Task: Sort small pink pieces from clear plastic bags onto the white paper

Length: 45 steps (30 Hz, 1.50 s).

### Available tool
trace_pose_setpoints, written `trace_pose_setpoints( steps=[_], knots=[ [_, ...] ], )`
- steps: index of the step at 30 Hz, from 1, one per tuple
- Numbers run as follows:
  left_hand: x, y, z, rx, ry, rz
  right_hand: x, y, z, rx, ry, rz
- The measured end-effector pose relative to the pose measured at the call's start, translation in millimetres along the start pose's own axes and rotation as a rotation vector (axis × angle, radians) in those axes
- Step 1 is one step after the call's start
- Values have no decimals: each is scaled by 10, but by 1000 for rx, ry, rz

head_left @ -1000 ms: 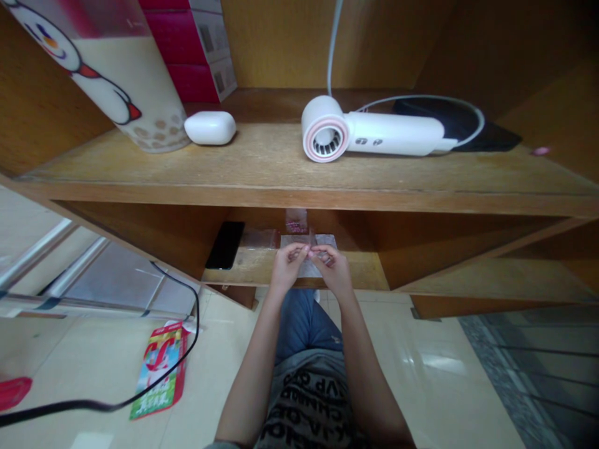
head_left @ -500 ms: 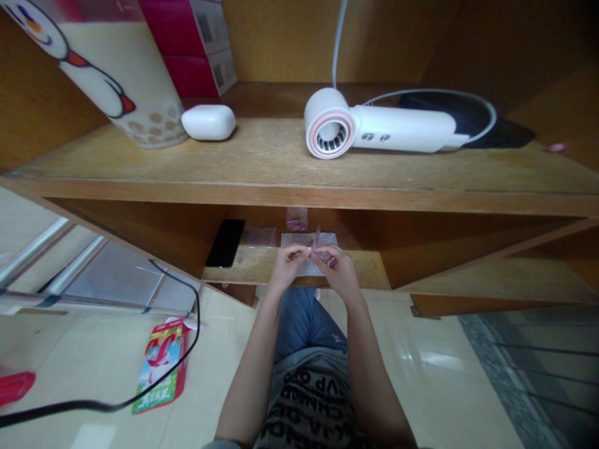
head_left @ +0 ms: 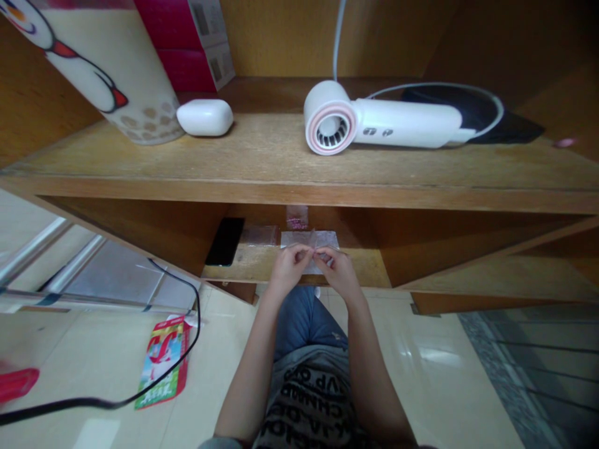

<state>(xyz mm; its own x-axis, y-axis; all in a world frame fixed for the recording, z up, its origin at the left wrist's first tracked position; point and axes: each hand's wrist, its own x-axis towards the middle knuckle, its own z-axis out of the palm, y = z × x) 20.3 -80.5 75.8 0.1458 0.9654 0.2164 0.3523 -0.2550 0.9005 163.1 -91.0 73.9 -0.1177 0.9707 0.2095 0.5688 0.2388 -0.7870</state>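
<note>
My left hand [head_left: 291,267] and my right hand [head_left: 336,267] meet over the lower shelf, fingertips pinched close together. Between them is something thin and pinkish, too small to name. Under my hands lies a whitish sheet [head_left: 330,238], partly covered by them. Just behind it sits a small clear bag with pink beads [head_left: 296,222]. To the left are a flat clear plastic packet [head_left: 261,236] and a black phone [head_left: 225,242].
On the upper shelf [head_left: 262,162] stand a large milk tea cup [head_left: 116,68], a magenta box [head_left: 180,62], a white earbud case [head_left: 204,118] and a white handheld fan [head_left: 397,123] with a cable. A black cord [head_left: 154,381] crosses a colourful packet [head_left: 161,362] at lower left.
The thin clear piece that rose to the right above my fingertips now stands nearer the middle and shows less. My hands have barely moved; the view has shifted slightly.
</note>
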Motion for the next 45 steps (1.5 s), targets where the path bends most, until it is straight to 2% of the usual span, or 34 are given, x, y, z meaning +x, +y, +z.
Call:
trace_pose_setpoints(
  steps=[6,13,16,21,30,36,40,45],
  knots=[
    [-15,-12,4,133,1,43,-1,-23,18,-125,3,33],
    [27,-26,19,-2,-5,-95,-5,-63,8,-250,-13,-35],
    [36,-17,31,38,26,-113,-6,-69,5,-296,-7,-42],
    [34,10,38,145,34,-131,-7,-55,-1,-300,-8,-26],
    [34,17,-2,139,-14,-85,-15,-45,7,-289,0,6],
    [41,96,-83,233,-114,-15,-17,-31,-39,-201,-39,-59],
    [53,187,-136,404,-219,38,-17,15,-67,-85,-81,-80],
    [57,260,-131,636,-301,81,-20,41,-85,-110,-76,-46]
  ],
)
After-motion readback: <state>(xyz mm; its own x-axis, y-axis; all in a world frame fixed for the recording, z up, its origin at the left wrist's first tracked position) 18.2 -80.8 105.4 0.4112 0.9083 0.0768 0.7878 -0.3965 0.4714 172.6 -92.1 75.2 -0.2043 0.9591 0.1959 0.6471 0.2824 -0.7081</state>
